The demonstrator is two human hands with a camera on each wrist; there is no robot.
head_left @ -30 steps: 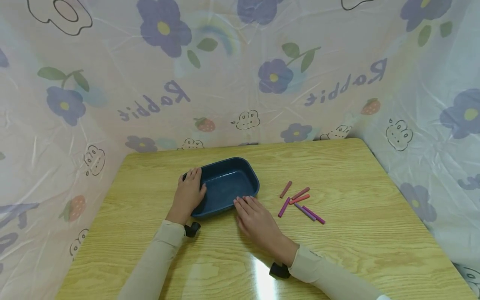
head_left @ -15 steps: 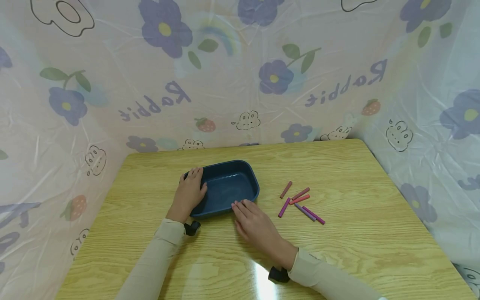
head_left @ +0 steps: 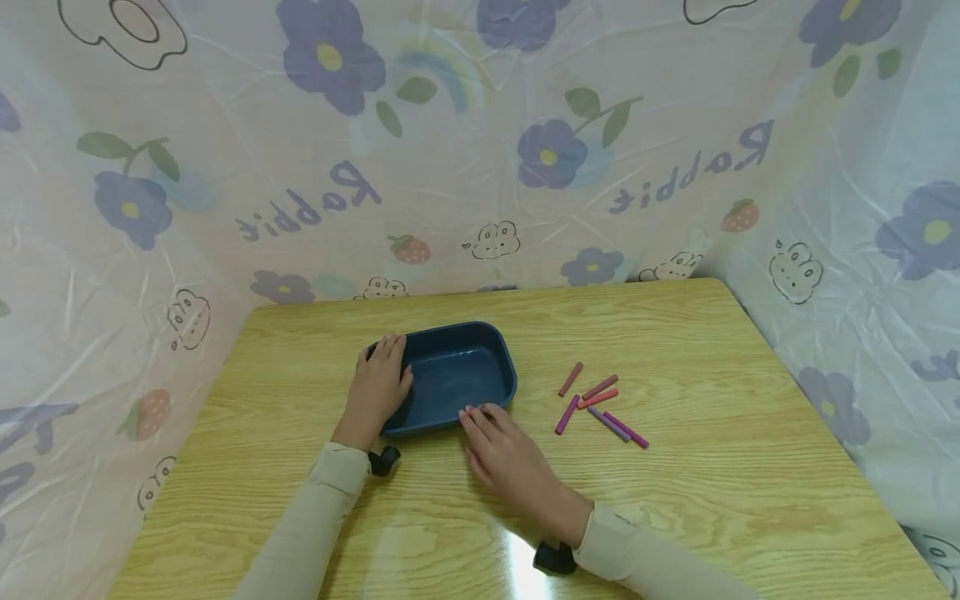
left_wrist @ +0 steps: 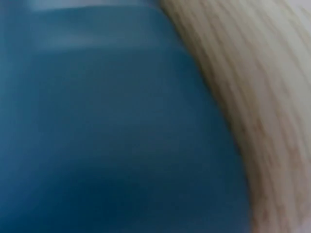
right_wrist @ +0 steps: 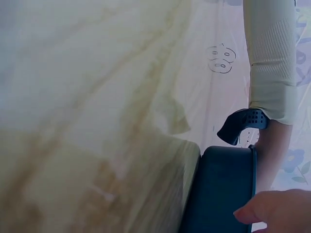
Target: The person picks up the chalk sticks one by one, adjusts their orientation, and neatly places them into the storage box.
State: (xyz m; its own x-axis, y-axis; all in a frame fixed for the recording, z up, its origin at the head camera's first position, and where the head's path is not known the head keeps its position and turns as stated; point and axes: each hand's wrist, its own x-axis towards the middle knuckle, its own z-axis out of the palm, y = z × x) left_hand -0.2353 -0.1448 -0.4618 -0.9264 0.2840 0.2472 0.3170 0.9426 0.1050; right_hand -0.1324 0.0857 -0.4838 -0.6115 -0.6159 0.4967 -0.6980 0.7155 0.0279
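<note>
A dark blue rectangular dish [head_left: 457, 379] with rounded corners stands on the wooden table. My left hand [head_left: 375, 387] grips its left end, fingers over the rim and thumb on the inner side. With its fingertips over the near rim, my right hand [head_left: 510, 458] holds the dish right of the middle. In the right wrist view the thumb [right_wrist: 265, 211] lies against the dish's outer wall [right_wrist: 218, 189]. Blurred blue wall [left_wrist: 121, 121] fills much of the left wrist view. Nothing lies in the visible part of the dish.
To the right of the dish lie several short thin sticks [head_left: 600, 400] in pink, red, purple and brownish tones, some touching. The wooden table [head_left: 735, 467] meets a patterned cloth [head_left: 450, 167] at the back and sides. Each wrist wears a black camera mount [head_left: 555, 557].
The dish has shifted very slightly toward me at its right end. My right hand has moved a little left and nearer along the rim. My left hand and the sticks look nearly unchanged.
</note>
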